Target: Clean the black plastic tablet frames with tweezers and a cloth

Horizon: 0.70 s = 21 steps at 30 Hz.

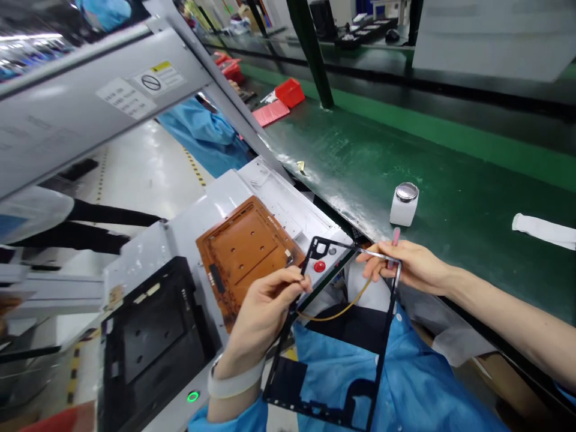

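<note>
A thin black rectangular frame (385,336) is held up over my blue-clad lap. My left hand (265,312) pinches its left edge near the top corner. My right hand (407,264) grips the frame's top right edge and also holds a small pink tool (395,236) between its fingers. A thin yellowish strip (337,312) curves across the frame's opening from one hand toward the other. A white band sits on my left wrist (234,381).
A white machine (216,204) with an orange-brown fixture plate (245,252), a black plate (153,342), a red button (319,266) and a green light (193,396) stands left. A white bottle with a metal cap (404,204) and white cloth (542,230) lie on the green conveyor (450,174). A person in blue (202,135) works beyond.
</note>
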Each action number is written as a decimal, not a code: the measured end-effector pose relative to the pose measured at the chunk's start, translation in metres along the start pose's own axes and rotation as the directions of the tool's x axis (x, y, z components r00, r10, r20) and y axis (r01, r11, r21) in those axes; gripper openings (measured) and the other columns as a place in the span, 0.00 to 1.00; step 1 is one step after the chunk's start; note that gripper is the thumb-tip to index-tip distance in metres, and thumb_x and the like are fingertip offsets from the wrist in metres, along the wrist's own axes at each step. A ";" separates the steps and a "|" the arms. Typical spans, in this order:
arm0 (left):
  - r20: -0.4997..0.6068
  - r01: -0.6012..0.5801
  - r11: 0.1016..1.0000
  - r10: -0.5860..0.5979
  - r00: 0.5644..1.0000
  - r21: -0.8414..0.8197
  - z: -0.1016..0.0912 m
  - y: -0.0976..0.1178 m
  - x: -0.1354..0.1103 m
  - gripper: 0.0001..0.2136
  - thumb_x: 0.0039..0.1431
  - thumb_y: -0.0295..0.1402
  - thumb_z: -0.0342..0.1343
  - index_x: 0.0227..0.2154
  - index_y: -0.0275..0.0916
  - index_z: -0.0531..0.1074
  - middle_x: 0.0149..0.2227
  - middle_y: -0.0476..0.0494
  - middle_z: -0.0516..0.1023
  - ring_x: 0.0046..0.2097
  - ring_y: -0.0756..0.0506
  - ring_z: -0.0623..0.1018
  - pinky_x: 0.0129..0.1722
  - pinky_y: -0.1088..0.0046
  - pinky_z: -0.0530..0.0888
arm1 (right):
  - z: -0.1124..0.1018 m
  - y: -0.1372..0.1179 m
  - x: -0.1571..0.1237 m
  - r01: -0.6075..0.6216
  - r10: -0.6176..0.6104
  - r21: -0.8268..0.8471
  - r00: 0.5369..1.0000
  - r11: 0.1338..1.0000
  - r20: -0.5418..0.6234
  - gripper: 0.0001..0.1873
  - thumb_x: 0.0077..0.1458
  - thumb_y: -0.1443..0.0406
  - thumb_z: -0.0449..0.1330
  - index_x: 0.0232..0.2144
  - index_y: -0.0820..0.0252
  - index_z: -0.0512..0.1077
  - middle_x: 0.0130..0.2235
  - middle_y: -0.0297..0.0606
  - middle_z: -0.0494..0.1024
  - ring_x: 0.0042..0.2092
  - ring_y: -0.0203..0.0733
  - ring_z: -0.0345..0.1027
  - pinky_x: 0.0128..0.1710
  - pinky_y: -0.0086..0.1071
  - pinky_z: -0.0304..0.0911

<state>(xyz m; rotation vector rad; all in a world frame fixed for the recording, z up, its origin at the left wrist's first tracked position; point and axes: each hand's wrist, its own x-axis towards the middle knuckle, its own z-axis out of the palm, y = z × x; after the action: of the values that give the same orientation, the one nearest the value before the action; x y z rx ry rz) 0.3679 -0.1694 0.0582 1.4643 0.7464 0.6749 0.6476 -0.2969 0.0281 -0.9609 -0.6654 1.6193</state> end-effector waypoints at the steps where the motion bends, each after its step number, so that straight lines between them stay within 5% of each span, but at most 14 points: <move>1: -0.081 -0.044 0.998 0.040 0.996 -0.045 -0.003 0.007 0.002 0.15 0.55 0.45 0.78 0.29 0.40 0.84 0.29 0.46 0.83 0.30 0.51 0.77 0.32 0.79 0.76 | -0.001 0.002 0.002 0.016 -0.014 0.082 1.000 0.996 -0.018 0.24 0.68 0.49 0.65 0.46 0.65 0.85 0.42 0.48 0.87 0.39 0.39 0.78 0.35 0.29 0.67; 3: -0.210 -0.111 0.985 0.081 0.974 -0.132 -0.001 0.018 0.007 0.15 0.51 0.45 0.81 0.30 0.42 0.84 0.31 0.48 0.84 0.24 0.56 0.71 0.29 0.82 0.74 | 0.000 0.007 0.003 0.052 -0.046 0.150 0.998 0.987 -0.048 0.23 0.68 0.50 0.65 0.46 0.64 0.85 0.42 0.48 0.87 0.39 0.40 0.78 0.37 0.29 0.70; 6: -0.393 -0.225 0.939 0.110 0.913 -0.261 0.022 0.023 0.013 0.17 0.47 0.47 0.82 0.31 0.43 0.84 0.34 0.51 0.86 0.23 0.58 0.68 0.29 0.84 0.76 | 0.016 0.019 -0.005 0.127 -0.126 -0.035 0.992 0.991 0.011 0.22 0.64 0.52 0.70 0.50 0.63 0.82 0.41 0.44 0.86 0.39 0.40 0.77 0.40 0.31 0.72; 8: -0.463 -0.261 0.905 0.083 0.882 -0.336 0.047 0.020 0.014 0.17 0.48 0.47 0.81 0.34 0.44 0.85 0.38 0.50 0.87 0.26 0.58 0.72 0.32 0.85 0.77 | 0.032 0.027 -0.016 0.218 -0.201 -0.214 0.975 0.952 0.098 0.32 0.61 0.56 0.74 0.64 0.55 0.74 0.45 0.41 0.86 0.41 0.42 0.78 0.42 0.34 0.75; 11: -0.449 -0.210 0.880 -0.005 0.893 -0.427 0.084 0.011 0.010 0.16 0.50 0.46 0.81 0.35 0.43 0.85 0.43 0.48 0.89 0.29 0.58 0.76 0.33 0.87 0.77 | 0.051 0.035 -0.033 0.342 -0.328 -0.364 0.939 0.867 0.102 0.51 0.60 0.61 0.76 0.77 0.39 0.54 0.53 0.39 0.83 0.45 0.44 0.78 0.50 0.40 0.77; 13: -0.409 -0.174 0.869 -0.035 0.912 -0.463 0.101 0.005 0.007 0.17 0.51 0.47 0.80 0.35 0.42 0.86 0.43 0.47 0.89 0.30 0.57 0.77 0.34 0.85 0.78 | 0.055 0.035 -0.036 0.437 -0.498 -0.424 0.867 0.793 -0.038 0.39 0.64 0.57 0.73 0.72 0.40 0.64 0.51 0.39 0.83 0.46 0.46 0.80 0.51 0.41 0.77; 16: -0.363 -0.132 0.869 -0.058 0.930 -0.477 0.114 -0.006 0.004 0.16 0.52 0.46 0.80 0.36 0.41 0.86 0.46 0.44 0.89 0.35 0.54 0.81 0.41 0.81 0.80 | 0.050 0.029 -0.033 0.471 -0.656 -0.524 0.712 0.710 -0.249 0.14 0.71 0.51 0.64 0.52 0.50 0.79 0.45 0.41 0.83 0.45 0.47 0.82 0.49 0.42 0.79; 21: -0.327 -0.004 0.940 -0.115 0.938 -0.342 0.117 -0.027 -0.001 0.17 0.51 0.47 0.79 0.36 0.39 0.87 0.42 0.40 0.89 0.39 0.48 0.84 0.42 0.75 0.81 | 0.039 0.009 -0.030 0.363 -0.703 -0.737 0.680 0.570 -0.209 0.20 0.75 0.47 0.56 0.46 0.53 0.79 0.44 0.42 0.83 0.42 0.47 0.80 0.50 0.44 0.78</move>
<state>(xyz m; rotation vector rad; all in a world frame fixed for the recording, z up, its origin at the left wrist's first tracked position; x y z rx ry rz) 0.4577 -0.2424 0.0275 1.0163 0.8858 0.9783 0.6126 -0.3261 0.0479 -1.4122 -1.0716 0.4944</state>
